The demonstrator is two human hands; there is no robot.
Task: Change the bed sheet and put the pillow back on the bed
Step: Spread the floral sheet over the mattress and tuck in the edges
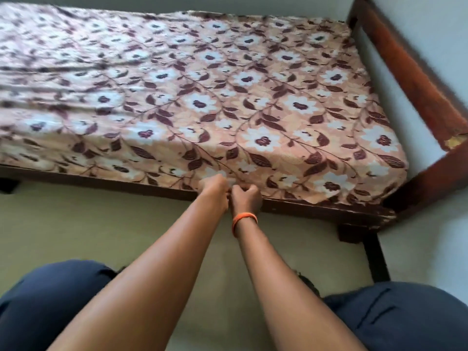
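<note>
Flowery cloth, the sheet (pixel 202 97), lay spread over the whole bed (pixel 329 211), pink and tan with white flowers and dark leaves. On the left it looked wrinkled and blurry. Its near edge hung down over the side to the dark wood rail.

We reached out with both arms to the middle of that near edge. Our left hand (pixel 214 190) was curled shut at the hem of the sheet, just above the rail. Our right hand (pixel 247 198) touched it, also closed in a fist on the hem. We could not see the fingertips well, but both hands looked pinched on the cloth. An orange band (pixel 244 221) sat on our right wrist.

Farther right, the sheet wrapped round the corner. A red-brown board (pixel 410 79) stood at the end of the bed, by the pale wall (pixel 430 21). Below, our blue knees (pixel 405 320) were over the light floor (pixel 101 224).
</note>
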